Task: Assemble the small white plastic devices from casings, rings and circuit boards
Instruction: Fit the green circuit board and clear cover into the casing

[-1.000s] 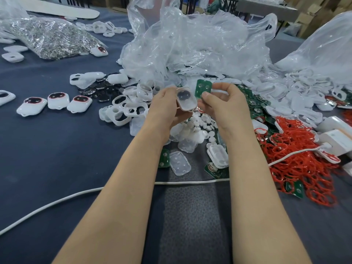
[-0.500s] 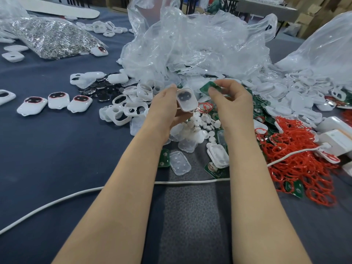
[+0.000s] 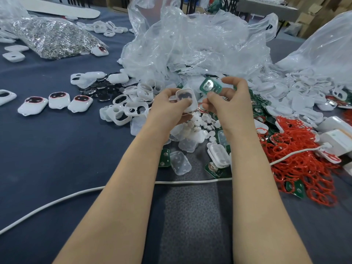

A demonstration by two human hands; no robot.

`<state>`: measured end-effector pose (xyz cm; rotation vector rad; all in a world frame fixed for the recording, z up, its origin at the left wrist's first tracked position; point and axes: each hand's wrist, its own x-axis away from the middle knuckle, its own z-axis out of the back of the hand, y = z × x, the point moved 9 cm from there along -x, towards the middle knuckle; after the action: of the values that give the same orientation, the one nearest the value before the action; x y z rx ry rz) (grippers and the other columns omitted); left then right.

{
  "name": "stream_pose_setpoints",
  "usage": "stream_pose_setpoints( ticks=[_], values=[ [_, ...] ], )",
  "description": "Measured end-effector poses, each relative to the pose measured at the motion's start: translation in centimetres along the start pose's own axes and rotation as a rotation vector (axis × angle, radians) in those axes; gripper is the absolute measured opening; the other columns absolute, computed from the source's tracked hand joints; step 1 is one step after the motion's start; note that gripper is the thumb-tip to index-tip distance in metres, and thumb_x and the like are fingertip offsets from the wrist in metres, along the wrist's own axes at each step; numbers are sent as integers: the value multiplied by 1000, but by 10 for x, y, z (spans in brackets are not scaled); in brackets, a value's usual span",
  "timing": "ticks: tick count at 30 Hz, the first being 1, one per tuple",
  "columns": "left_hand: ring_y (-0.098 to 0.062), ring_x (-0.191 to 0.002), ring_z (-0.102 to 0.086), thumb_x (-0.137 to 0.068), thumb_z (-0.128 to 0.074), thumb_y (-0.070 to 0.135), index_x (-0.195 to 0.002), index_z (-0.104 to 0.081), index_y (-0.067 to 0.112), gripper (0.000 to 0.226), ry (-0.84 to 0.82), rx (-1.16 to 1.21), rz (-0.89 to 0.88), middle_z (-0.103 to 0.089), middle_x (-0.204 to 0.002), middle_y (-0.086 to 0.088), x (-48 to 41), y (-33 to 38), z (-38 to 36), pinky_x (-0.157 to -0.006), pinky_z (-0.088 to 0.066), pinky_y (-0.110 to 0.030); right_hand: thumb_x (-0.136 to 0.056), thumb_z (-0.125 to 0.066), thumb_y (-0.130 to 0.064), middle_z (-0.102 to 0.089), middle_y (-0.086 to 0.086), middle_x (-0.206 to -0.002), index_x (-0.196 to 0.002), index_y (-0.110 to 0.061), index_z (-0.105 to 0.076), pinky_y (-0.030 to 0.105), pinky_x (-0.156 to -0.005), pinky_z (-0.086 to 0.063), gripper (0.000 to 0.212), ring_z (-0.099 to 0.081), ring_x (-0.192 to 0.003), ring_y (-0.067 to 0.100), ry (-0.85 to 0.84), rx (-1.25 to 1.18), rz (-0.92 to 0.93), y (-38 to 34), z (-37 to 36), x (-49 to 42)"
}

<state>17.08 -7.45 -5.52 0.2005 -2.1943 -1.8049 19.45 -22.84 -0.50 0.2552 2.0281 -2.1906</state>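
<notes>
In the head view, the left hand grips 1 white casing by its sides, above the middle of the table. The right hand pinches 1 green circuit board at its lower edge, just beside the casing. Both parts look light and stiff. The board is probably fragile, so I think its edges are the safest hold.

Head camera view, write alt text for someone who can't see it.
A person's left hand holds a white casing while the right hand pinches a green circuit board just beside it, above a dark blue table. Around them lie loose casings, a heap of red rings and crumpled clear bags.
</notes>
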Motion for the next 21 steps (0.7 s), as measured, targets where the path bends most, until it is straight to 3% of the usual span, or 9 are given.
stream_pose_setpoints(
  ticks=[3, 6, 9, 13, 17, 21],
  values=[
    [-21, -85, -68, -90, -62, 4, -100, -57, 19, 19, 5, -24, -21, -62, -113, -12, 0, 1, 1, -66, -60, -25, -88, -60, -1, -66, 5, -83, -101, -19, -51, 25, -65, -57, 25, -64, -58, 7, -6, 61, 50, -4, 0, 0],
    [-22, -86, -67, -90, -61, 3, -93, -56, 23, 21, 3, -43, -48, -63, -109, -11, 1, 4, 0, -61, -59, -22, -89, -58, 0, -67, 7, -81, -99, -21, -60, 27, -66, -57, 23, -62, -60, 9, -37, 72, 72, -6, -3, -1],
    [-21, -85, -66, -91, -60, 5, -99, -57, 20, 17, 1, -62, -57, -63, -105, -8, 1, 5, 0, -63, -59, -24, -90, -58, 0, -65, 2, -78, -99, -17, -62, 22, -63, -55, 20, -61, -58, 6, -45, 54, 67, -5, -3, -2],
    [-22, -86, -65, -97, -51, 13, -90, -60, 19, 12, 25, -24, 6, -64, -105, -9, 0, 2, 0, -66, -60, -29, -89, -61, -1, -65, -1, -75, -88, -16, -62, 17, -59, -51, 16, -59, -55, 3, -39, 32, 64, -5, -2, -2],
    [-21, -76, -65, -100, -42, 14, -97, -60, 9, 19, 8, 119, 83, -66, -98, -13, 2, -2, -3, -54, -56, -23, -88, -61, -3, -67, 2, -80, -88, -20, -67, 16, -62, -49, 18, -61, -68, 5, -115, 107, 106, -8, -9, -1],
    [-22, -70, -65, -97, -42, 12, -89, -62, 8, 22, -33, 146, 117, -67, -87, -13, 4, -3, -7, -55, -57, -25, -88, -61, -4, -65, 3, -79, -87, -22, -69, 14, -65, -47, 20, -59, -73, 8, -185, 164, 119, -8, -17, 1]
  ],
)
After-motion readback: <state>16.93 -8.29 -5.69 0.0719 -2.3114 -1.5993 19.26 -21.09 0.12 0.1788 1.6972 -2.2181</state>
